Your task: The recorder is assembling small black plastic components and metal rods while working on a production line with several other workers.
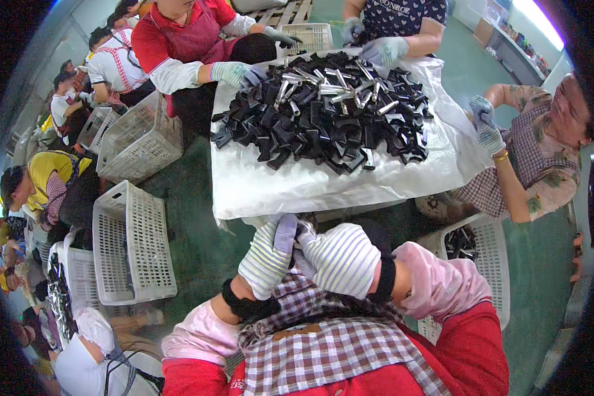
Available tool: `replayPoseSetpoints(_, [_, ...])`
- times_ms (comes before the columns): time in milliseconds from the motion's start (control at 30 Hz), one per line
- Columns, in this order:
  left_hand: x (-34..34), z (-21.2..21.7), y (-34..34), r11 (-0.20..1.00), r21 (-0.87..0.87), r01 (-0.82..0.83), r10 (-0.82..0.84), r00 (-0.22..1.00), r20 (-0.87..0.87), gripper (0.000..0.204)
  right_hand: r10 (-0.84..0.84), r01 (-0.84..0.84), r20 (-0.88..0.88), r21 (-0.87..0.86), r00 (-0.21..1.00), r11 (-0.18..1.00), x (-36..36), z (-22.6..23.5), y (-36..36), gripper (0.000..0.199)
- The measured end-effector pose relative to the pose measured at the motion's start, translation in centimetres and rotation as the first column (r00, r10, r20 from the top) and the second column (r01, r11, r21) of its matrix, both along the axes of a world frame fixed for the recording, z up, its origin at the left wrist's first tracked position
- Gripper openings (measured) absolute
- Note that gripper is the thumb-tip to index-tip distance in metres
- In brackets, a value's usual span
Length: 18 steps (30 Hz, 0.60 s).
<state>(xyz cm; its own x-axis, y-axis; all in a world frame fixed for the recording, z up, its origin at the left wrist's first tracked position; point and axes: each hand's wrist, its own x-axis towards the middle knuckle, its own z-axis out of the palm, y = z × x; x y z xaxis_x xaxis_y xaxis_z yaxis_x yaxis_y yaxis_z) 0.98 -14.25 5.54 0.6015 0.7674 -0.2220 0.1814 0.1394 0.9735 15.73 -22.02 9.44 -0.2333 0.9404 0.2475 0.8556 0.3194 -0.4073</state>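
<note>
My left hand and my right hand wear striped, light-coloured work gloves. Both are closed and meet just off the table's near edge, in front of my checked apron. What they grip between the fingertips is mostly hidden; only a small dark bit shows there. Beyond them, a white sheet covers the table. On it lies a big heap of black, angular plastic-looking parts. Several shiny silver metal tubes rest on top, toward the far side of the heap.
Three co-workers stand or sit round the table, at far left, far side and right, their gloved hands near the sheet. White plastic crates stand at left. Another white crate, holding dark parts, is by my right arm. More people sit along the left.
</note>
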Motion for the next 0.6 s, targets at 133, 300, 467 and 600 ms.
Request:
replayPoseSetpoints(133, [-0.2,-1.5,-0.7,0.999,0.050,-0.005,-0.001,0.992,0.127,0.041,-0.041,0.030,-0.209,-0.055,0.977,0.998,0.1,0.6,0.0,0.026])
replayPoseSetpoints(300, [-0.2,0.6,0.9,0.995,0.070,0.065,-0.063,0.997,-0.036,0.040,-0.241,-0.025,-0.540,-0.438,0.807,0.899,0.3,-0.5,1.0,0.027])
replayPoseSetpoints(467, [1.4,0.1,1.5,0.998,-0.049,0.041,-0.038,0.997,0.060,0.040,-0.278,0.037,-0.581,-0.391,0.765,0.920,1.6,-2.2,1.6,0.036])
replayPoseSetpoints(600, [2.2,-1.0,1.2,1.000,-0.024,0.001,0.002,0.992,0.128,0.040,-0.287,0.176,-0.395,-0.295,0.873,0.939,3.1,-0.8,-0.2,0.034])
